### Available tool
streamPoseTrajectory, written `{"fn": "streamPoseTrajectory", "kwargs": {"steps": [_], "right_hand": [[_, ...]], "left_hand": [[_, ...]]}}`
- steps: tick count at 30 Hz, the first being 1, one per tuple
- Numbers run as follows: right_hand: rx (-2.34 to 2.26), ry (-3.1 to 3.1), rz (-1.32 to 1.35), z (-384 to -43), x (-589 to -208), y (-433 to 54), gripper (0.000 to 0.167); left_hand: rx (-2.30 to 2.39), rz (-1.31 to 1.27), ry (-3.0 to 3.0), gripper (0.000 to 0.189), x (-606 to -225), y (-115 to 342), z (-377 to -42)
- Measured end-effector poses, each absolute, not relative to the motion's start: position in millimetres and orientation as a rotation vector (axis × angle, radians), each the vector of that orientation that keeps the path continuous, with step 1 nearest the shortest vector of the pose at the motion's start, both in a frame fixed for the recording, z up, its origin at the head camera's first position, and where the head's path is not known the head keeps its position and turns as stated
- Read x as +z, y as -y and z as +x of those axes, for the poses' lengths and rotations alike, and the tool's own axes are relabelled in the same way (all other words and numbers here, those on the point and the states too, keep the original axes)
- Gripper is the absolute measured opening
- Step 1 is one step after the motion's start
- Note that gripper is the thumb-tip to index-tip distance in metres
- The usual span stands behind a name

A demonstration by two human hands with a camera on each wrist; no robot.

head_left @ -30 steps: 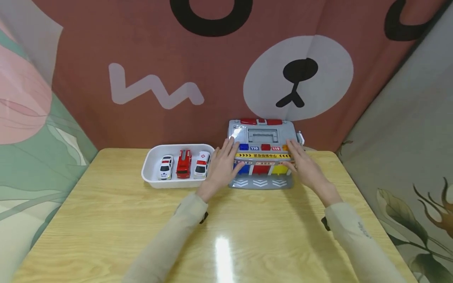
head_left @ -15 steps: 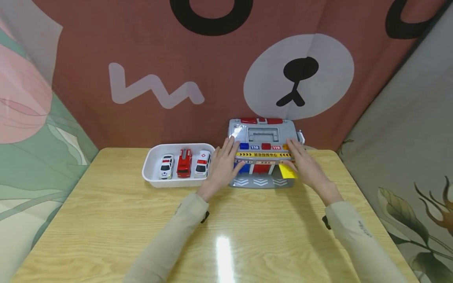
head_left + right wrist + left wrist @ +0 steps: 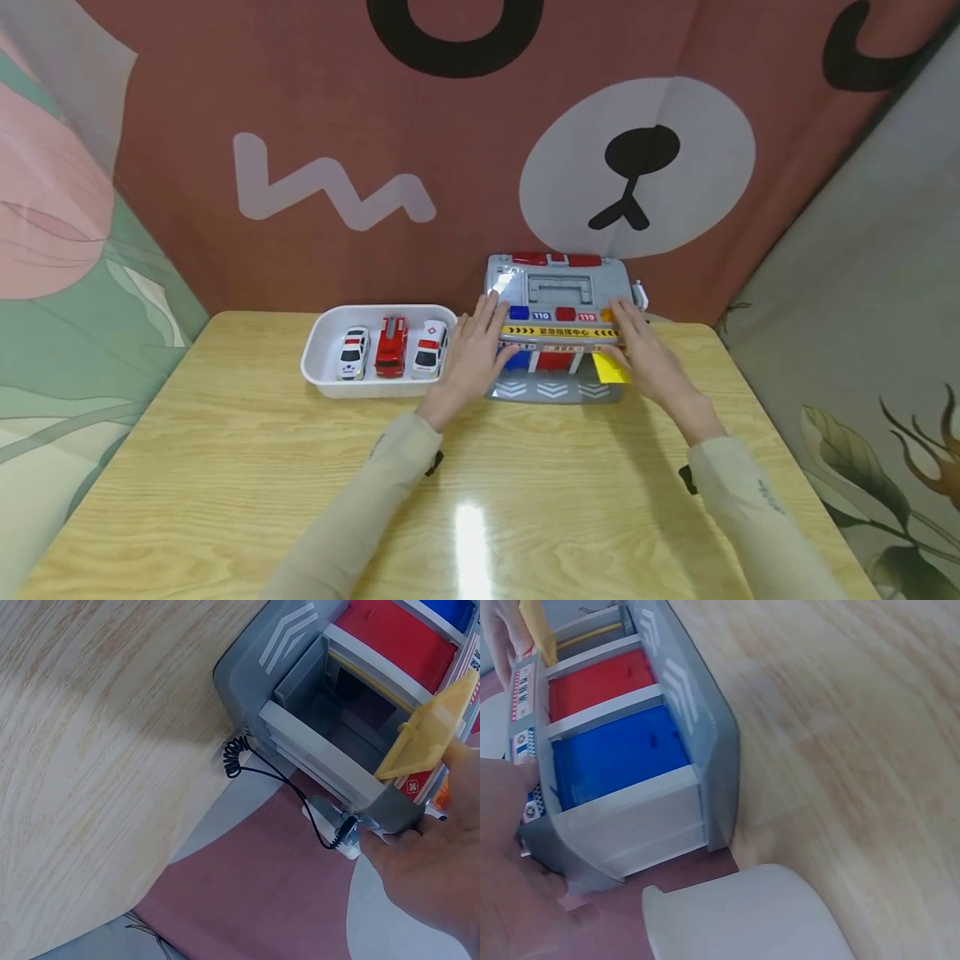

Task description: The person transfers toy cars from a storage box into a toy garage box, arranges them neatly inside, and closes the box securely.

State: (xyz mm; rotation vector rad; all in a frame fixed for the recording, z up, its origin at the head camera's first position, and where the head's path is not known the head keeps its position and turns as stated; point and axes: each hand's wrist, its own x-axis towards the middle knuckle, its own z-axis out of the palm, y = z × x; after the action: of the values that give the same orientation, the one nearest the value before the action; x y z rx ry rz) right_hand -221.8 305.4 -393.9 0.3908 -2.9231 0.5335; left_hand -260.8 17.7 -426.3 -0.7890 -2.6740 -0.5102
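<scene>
A grey toy emergency station (image 3: 560, 289) stands at the table's back, its roof bearing small coloured buttons. My left hand (image 3: 472, 354) rests on its left front edge, fingers fairly straight, thumb near the blue door (image 3: 622, 754). On the opposite edge lies my right hand (image 3: 654, 358), fingers extended over the roof, thumb by the yellow door (image 3: 435, 727). That door is swung up and out, baring a hollow garage bay (image 3: 349, 712). Down in their frames stay the blue door and the red door (image 3: 555, 361). Some fingertips are hidden behind the station in the wrist views.
Left of the station sits a white plastic tray (image 3: 318, 384) with a toy police car (image 3: 352, 353), a red toy fire engine (image 3: 391, 347) and a toy ambulance (image 3: 429, 350). A coiled black cord (image 3: 236, 755) hangs at the station's right side. A printed curtain (image 3: 315, 258) backs the table.
The yellow door was down one second ago; it has swung up and outward. Both hands keep their places on the station, and the tray has not moved.
</scene>
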Motion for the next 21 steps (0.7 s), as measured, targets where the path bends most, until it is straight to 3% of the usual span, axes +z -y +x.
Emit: {"fn": "streamPoseTrajectory", "kwargs": {"steps": [21], "right_hand": [[0.521,2.952,0.359,-221,-391,-307,0.078]], "left_hand": [[-0.767,-0.925,2.750,0.057,-411,12,-265]]}}
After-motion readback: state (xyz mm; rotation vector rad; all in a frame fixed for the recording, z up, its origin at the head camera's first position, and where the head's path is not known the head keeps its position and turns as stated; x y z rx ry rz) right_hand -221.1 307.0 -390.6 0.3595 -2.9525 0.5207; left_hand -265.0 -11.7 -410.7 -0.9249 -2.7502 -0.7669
